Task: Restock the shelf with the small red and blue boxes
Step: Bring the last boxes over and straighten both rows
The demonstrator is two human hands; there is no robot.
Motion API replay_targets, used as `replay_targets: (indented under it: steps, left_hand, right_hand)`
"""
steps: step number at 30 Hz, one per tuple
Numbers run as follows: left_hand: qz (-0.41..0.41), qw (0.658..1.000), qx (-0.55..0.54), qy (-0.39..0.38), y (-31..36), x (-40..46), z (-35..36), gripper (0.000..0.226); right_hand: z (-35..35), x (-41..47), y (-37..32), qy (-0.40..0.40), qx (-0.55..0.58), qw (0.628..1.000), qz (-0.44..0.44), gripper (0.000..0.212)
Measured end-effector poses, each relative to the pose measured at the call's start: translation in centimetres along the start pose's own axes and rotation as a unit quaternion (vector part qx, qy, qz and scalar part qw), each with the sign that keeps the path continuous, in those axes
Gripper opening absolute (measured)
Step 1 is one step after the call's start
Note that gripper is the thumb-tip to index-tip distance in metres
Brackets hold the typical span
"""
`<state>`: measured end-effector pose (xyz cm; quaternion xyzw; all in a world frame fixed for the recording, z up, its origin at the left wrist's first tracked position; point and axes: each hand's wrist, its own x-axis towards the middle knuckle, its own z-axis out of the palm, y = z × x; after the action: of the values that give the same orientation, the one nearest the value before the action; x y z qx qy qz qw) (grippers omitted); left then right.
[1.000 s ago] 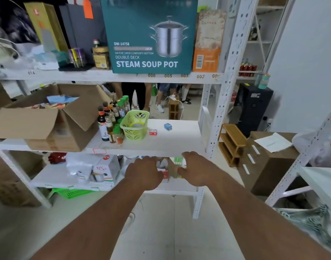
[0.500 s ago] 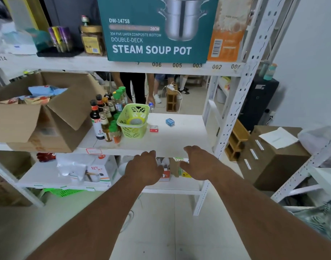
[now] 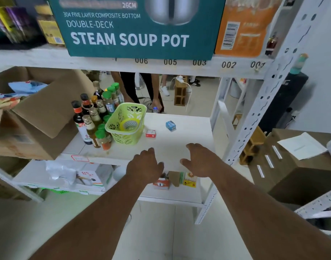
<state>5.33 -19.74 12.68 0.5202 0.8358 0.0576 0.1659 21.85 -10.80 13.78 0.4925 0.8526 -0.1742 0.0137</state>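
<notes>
A small red box (image 3: 150, 133) lies on the white middle shelf (image 3: 179, 143), just right of a green basket. A small blue box (image 3: 170, 125) sits a little farther back and to the right. My left hand (image 3: 145, 166) hovers over the shelf's front edge, fingers loosely spread, holding nothing. My right hand (image 3: 198, 159) is beside it, also open and empty, palm down. Both boxes are well beyond my fingertips.
A green basket (image 3: 127, 126) with a tape roll and several sauce bottles (image 3: 91, 119) stand left of the boxes. An open cardboard box (image 3: 29, 117) fills the left. A large soup pot carton (image 3: 140, 27) sits above. Another person's legs (image 3: 142, 91) show behind.
The camera has moved closer to the shelf. Both hands have risen from below the shelf edge to over its front, still empty.
</notes>
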Motion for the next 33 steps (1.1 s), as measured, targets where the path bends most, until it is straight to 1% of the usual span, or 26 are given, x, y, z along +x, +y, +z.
replay_targets:
  steps: [2, 7, 15, 23, 26, 30, 33]
  left_hand:
    - [-0.008, 1.0, -0.007, -0.006, 0.1, 1.7, 0.4, 0.063]
    - [-0.017, 1.0, -0.018, 0.002, 0.0, 7.0, 1.2, 0.063]
    - [-0.022, 0.999, -0.036, -0.007, -1.6, 15.2, 3.0, 0.067]
    - [-0.024, 0.998, -0.043, 0.033, -3.4, 22.2, 5.2, 0.071]
    - [-0.023, 0.998, -0.022, 0.046, -3.3, 24.5, 6.2, 0.069]
    - [-0.035, 0.997, 0.0, 0.076, -3.2, 27.5, 7.7, 0.07]
    - [-0.063, 0.994, -0.009, 0.084, -3.5, 29.7, 8.9, 0.073]
  right_hand:
    - [0.2, 1.8, 0.7, 0.001, 0.005, 1.0, 0.002, 0.055]
    - [1.0, 7.0, 1.4, 0.003, 0.002, 1.0, 0.019, 0.064]
    - [3.6, 14.2, 1.1, 0.024, -0.004, 0.998, 0.052, 0.061]
    - [4.4, 21.6, 1.1, 0.067, -0.014, 0.994, 0.087, 0.06]
    - [4.9, 24.6, 1.3, 0.08, -0.008, 0.992, 0.096, 0.058]
    - [6.4, 28.6, 2.2, 0.08, 0.008, 0.99, 0.113, 0.057]
    - [7.8, 31.0, 2.8, 0.09, 0.025, 0.987, 0.128, 0.052]
